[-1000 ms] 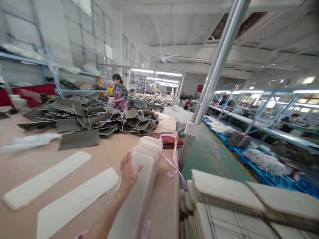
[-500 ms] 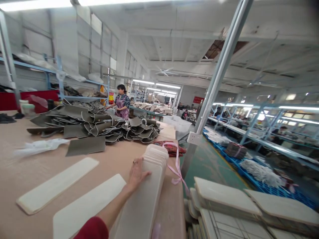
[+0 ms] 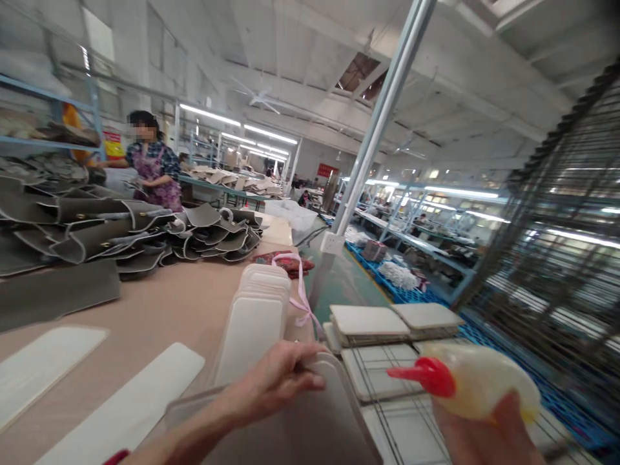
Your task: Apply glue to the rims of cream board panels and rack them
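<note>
My left hand (image 3: pixel 285 378) has its fingers closed at the upper edge of a pale panel with rounded corners (image 3: pixel 320 420), which lies tilted in front of me and is blurred. Just beyond it, a fanned stack of white panels (image 3: pixel 256 323) rests along the right side of the table. At the right, my right hand (image 3: pixel 484 426) is wrapped round a squeeze bottle (image 3: pixel 489 381) with a red nozzle that points left; its contents look yellowish. Two white strips, a nearer one (image 3: pixel 130 407) and one at the left edge (image 3: pixel 43 368), lie flat on the table (image 3: pixel 159 303).
Dark grey pieces (image 3: pixel 145 232) are heaped at the back left. A patterned cloth (image 3: pixel 285 261) with a pink ribbon sits at the table edge. Wire racks (image 3: pixel 382 387) bearing white panels stand at the right, beside a metal post (image 3: pixel 372 129). A person (image 3: pixel 155 161) works behind the heap.
My left hand has moved off the stack, nearer to me, and now grips a panel's edge. My right hand has come into view with the bottle. The view has turned right.
</note>
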`<state>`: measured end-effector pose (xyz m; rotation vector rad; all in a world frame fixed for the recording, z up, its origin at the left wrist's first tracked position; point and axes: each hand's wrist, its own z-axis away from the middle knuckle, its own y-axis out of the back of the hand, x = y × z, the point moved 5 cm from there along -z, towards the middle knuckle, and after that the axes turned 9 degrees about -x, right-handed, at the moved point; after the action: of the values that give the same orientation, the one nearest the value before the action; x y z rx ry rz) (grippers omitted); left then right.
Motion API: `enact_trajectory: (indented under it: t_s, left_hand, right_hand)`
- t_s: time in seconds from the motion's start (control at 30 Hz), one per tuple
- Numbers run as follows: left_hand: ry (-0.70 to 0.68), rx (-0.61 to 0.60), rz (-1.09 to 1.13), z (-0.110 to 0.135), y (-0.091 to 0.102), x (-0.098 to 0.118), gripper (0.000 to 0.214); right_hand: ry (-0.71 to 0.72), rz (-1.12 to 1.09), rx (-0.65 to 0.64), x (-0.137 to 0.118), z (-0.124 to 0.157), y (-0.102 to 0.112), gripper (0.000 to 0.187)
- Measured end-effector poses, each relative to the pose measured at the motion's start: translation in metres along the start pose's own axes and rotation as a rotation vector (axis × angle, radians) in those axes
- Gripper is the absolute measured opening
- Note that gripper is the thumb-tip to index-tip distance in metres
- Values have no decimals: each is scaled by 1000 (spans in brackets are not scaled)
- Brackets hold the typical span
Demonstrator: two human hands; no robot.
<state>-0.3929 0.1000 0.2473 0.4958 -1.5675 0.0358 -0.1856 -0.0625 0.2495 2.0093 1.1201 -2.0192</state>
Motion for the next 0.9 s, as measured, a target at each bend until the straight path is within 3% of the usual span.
enact_trajectory:
  t_s: [0.1,0.27,0.4,0.47,0.57,0.67,0.77,0.9]
  left_hand:
    - [75,-233,-85,-5,-8,20,12]
    - [2,-422,-260,-2,-11,36,34]
    - [-57,-555,-309,3,-19,47,29]
    - [-71,-605,-330,5,-23,53,27]
    - [-102,-655,-341,9,-28,60,27]
    - [-105,-692,-328,13,-33,66,30]
    - [-98,-728,-283,17,-39,69,30]
    - [-95,-730,-219,19,-45,70,30]
  right_hand:
    - [27,-11,-73,-6,-3,-3,61]
    - [13,24,-175,-18,11,7,56]
    - [-135,168,-406,-25,2,20,63]
    - [-211,218,-458,-27,-3,28,66]
    - [-257,143,-407,-30,-3,26,70]
    - [-195,9,-294,-35,10,10,78]
    - [-132,-11,-283,-41,24,-8,83]
    - [-153,24,-230,-47,26,0,90]
